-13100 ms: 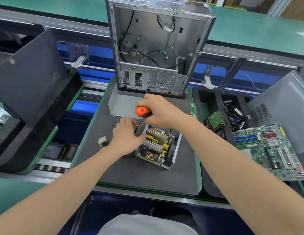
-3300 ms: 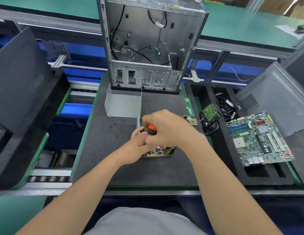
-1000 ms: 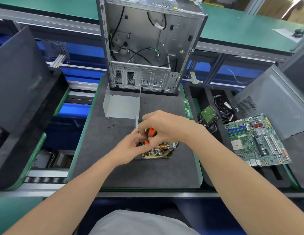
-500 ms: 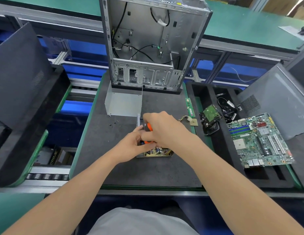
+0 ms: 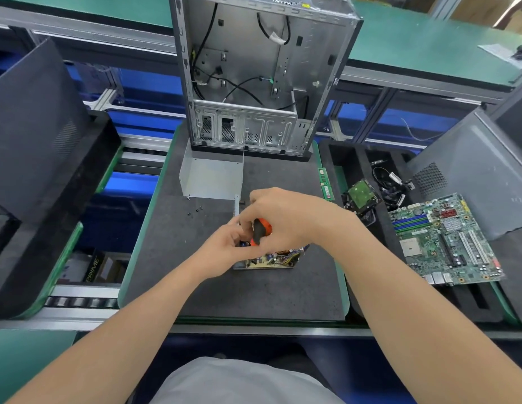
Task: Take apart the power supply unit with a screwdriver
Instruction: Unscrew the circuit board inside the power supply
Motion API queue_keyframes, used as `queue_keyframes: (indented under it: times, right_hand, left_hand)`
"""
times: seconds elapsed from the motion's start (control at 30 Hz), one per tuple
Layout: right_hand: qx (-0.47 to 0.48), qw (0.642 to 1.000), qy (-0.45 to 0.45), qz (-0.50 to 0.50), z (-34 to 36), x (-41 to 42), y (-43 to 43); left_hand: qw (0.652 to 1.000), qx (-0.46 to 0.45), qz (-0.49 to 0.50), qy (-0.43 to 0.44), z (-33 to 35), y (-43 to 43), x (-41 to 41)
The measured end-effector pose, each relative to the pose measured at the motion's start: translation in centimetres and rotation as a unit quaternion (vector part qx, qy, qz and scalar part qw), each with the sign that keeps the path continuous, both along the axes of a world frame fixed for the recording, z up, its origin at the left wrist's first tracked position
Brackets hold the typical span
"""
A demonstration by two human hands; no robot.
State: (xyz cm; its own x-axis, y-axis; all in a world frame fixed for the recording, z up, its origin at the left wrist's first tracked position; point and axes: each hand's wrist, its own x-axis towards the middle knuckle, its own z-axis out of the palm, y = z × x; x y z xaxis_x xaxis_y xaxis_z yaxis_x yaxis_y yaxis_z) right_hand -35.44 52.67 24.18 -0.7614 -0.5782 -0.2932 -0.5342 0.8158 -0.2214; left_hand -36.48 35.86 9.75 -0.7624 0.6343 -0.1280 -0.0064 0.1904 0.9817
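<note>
The opened power supply unit lies on the dark foam mat, its circuit board and coils showing below my hands. My right hand is shut on the orange and black screwdriver, which points down into the unit. My left hand grips the unit's left side and steadies it. The screwdriver's tip is hidden behind my fingers. The unit's removed grey metal cover rests behind, toward the case.
An empty computer case stands upright at the mat's far edge. Small loose screws lie left of the unit. To the right, a black tray holds a hard drive, cables and a motherboard. RAM sticks lie on the mat's right rim.
Both hands stay on the unit; my right hand has shifted slightly on the screwdriver handle. The unit was earlier turned from lying open-face up to its present low position.
</note>
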Motion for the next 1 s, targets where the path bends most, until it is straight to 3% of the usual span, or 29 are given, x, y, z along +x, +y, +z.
queue_keyframes:
  times: [0.07, 0.13, 0.23, 0.47, 0.77, 0.87, 1.0]
  right_hand:
    - [0.02, 0.993, 0.085, -0.08, -0.5, 1.0, -0.8]
    - [0.088, 0.961, 0.184, -0.189, -1.0, 1.8, -2.0]
    - [0.1, 0.944, 0.147, -0.278, -1.8, 2.1, -3.1]
    - [-0.001, 0.98, 0.041, -0.196, -1.9, 1.4, -1.9]
    - [0.009, 1.0, 0.011, -0.018, -1.3, 0.1, -0.5]
    - [0.001, 0.999, 0.031, -0.033, -1.1, 0.6, -0.5]
    - [0.062, 0.972, 0.151, -0.171, -1.9, 1.7, -1.7]
  left_hand:
    - [1.0, 0.007, -0.007, 0.002, 0.0, 0.0, 0.0]
    - [1.0, 0.023, -0.014, -0.009, 0.0, 0.0, 0.0]
    - [0.999, 0.033, -0.018, -0.015, 0.1, 0.0, 0.0]
    - [1.0, 0.023, -0.007, -0.012, 0.3, 0.0, 0.1]
    - [0.999, 0.017, 0.025, -0.013, -0.4, -0.2, -0.2]
    - [0.999, 0.049, 0.008, -0.022, -0.5, -0.1, -0.2]
    - [0.999, 0.032, 0.004, -0.001, -0.7, 0.0, -0.3]
